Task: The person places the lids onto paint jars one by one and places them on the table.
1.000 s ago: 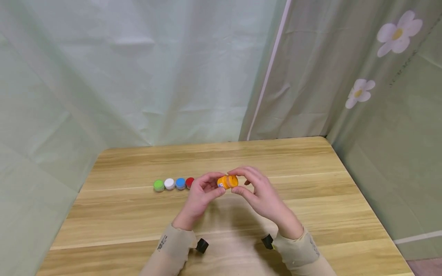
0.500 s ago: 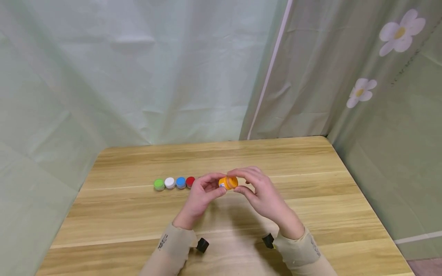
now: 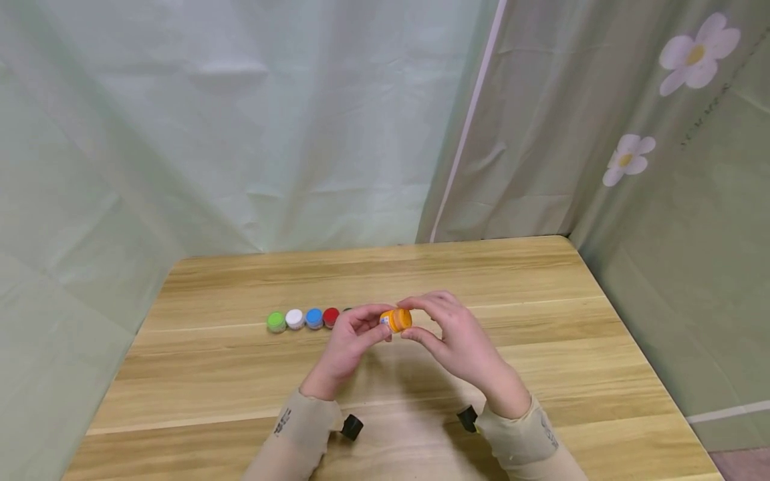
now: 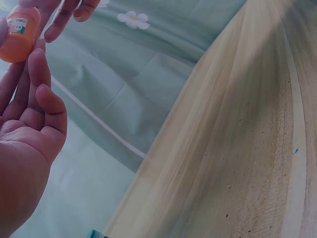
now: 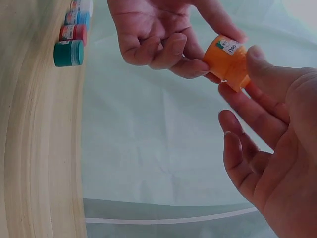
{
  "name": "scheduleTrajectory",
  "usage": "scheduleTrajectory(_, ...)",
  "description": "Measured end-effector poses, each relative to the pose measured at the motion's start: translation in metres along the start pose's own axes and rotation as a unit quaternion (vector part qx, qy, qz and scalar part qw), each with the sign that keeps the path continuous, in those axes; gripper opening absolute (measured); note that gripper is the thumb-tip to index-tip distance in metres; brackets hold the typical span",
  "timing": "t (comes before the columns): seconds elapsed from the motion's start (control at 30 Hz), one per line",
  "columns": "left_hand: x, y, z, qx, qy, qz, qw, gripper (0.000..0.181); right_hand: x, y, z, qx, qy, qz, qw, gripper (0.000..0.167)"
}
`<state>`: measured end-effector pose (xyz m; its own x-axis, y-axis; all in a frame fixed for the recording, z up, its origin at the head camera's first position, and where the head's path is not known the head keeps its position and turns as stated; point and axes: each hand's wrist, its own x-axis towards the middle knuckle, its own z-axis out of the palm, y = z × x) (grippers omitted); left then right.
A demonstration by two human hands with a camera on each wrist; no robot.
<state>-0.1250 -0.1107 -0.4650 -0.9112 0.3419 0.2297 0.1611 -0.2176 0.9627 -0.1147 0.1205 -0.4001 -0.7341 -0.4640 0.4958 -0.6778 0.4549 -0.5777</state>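
An orange paint jar (image 3: pixel 395 320) with a white label is held above the table between both hands, tilted on its side. My left hand (image 3: pixel 351 342) pinches its labelled body between thumb and fingers. My right hand (image 3: pixel 455 337) has thumb and fingertips on the orange lid end, which points right. In the right wrist view the orange jar (image 5: pixel 229 60) shows a step between body and lid; I cannot tell whether the lid is loose. The right hand's other fingers (image 5: pixel 240 153) curl loosely beside it.
Left of the hands, a row of jars stands on the wooden table (image 3: pixel 240 374): light green (image 3: pixel 276 322), white (image 3: pixel 295 318), blue (image 3: pixel 314 318), red (image 3: pixel 330 316) and dark green (image 5: pixel 68 53). The dark green one is mostly hidden by the left hand in the head view. Pale curtains (image 3: pixel 289 133) surround the table.
The orange jar has shifted and tilted slightly between the hands, and the right thumb has changed place at the lid. Both forearms have barely moved, and the row of jars stays put.
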Motion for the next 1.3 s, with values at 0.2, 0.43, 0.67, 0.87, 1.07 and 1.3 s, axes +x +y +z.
scheduleTrajectory(0.2,-0.0005,0.0002,0.0008,-0.005,-0.002,-0.001,1.0000,0.035,-0.0009,-0.0005,0.0021,-0.041,0.003,0.025,0.9988,0.032)
scheduleTrajectory(0.43,-0.0012,0.0003,0.0037,-0.011,-0.010,-0.001,0.9999,0.034,-0.0041,-0.0019,0.0025,-0.076,-0.008,0.095,0.9925,0.023)
scheduleTrajectory(0.67,-0.0012,0.0003,0.0026,-0.008,0.008,-0.003,0.9999,0.038,-0.0047,0.0020,-0.0030,-0.042,-0.005,0.090,0.9951,0.034)
scheduleTrajectory(0.87,0.0000,-0.0001,-0.0011,-0.011,0.013,0.013,0.9998,0.033,-0.0026,0.0033,-0.0060,-0.009,-0.009,-0.003,0.9999,0.055)
scheduleTrajectory(1.07,0.0004,0.0012,-0.0028,-0.012,0.015,0.002,0.9998,0.035,0.0001,0.0054,-0.0041,-0.006,0.002,-0.045,0.9990,0.046)
scheduleTrajectory(1.3,0.0009,0.0021,-0.0031,-0.006,0.006,-0.005,1.0000,0.038,0.0002,0.0056,-0.0032,-0.002,0.002,-0.035,0.9994,0.038)
